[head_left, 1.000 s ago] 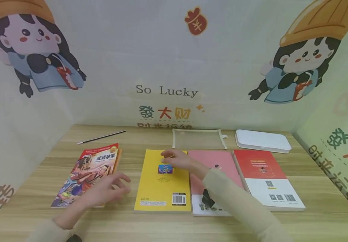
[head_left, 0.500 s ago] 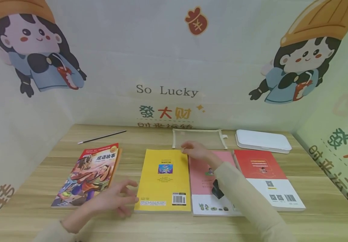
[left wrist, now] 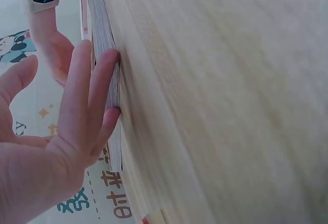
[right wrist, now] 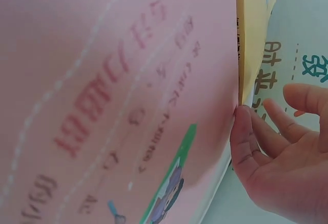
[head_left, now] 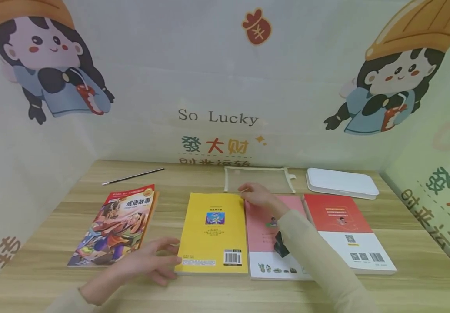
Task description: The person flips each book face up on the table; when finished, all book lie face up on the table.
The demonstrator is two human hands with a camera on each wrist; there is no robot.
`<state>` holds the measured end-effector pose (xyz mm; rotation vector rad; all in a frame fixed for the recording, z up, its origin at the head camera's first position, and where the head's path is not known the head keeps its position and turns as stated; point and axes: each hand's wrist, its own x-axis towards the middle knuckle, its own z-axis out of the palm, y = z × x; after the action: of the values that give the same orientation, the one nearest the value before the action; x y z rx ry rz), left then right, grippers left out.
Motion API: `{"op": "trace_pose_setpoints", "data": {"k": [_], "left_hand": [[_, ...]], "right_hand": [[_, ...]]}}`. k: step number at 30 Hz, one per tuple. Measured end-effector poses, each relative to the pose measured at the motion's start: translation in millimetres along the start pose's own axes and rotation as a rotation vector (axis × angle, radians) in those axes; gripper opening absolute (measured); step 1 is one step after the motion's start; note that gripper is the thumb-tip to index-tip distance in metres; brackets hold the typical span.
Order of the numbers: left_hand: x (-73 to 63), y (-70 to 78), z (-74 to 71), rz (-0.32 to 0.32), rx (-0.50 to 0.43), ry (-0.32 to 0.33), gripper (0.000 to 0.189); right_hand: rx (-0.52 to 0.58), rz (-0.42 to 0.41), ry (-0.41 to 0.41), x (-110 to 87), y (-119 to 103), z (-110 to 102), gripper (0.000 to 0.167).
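One yellow rectangular paperback is lying between the left hand, touching its left edge with spread fingers, and the right hand, resting loosely bent fingers at its far right corner. Uneven pushing could be skewing it into one pink-and-white paperback alongside. One illustrated paperback is lying left of it, one red-and-white paperback farther right, one black pencil, one translucent pouch and one white case beyond.

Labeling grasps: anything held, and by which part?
Nothing appears held: left hand touches the left edge of the yellow book; right hand is at its far right corner.
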<state>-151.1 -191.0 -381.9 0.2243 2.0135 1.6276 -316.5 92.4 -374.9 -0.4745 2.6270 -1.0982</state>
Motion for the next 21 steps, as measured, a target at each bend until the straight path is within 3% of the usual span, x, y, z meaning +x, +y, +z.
{"op": "trace_pose_setpoints", "data": {"k": [5, 12, 21], "left_hand": [[0.5, -1.1, 0.4, -0.008, 0.005, -0.004, 0.069], [2.1, -3.5, 1.4, -0.011, 0.005, 0.001, 0.069], [3.0, -5.6, 0.1, -0.025, -0.021, 0.006, 0.07]], "right_hand": [[0.038, 0.006, -0.012, 0.1, 0.2, 1.0, 0.035], [0.273, 0.051, -0.046, -0.7, 6.5, -1.2, 0.043], [0.55, 0.014, -0.057, -0.4, 7.7, -3.9, 0.049]]}}
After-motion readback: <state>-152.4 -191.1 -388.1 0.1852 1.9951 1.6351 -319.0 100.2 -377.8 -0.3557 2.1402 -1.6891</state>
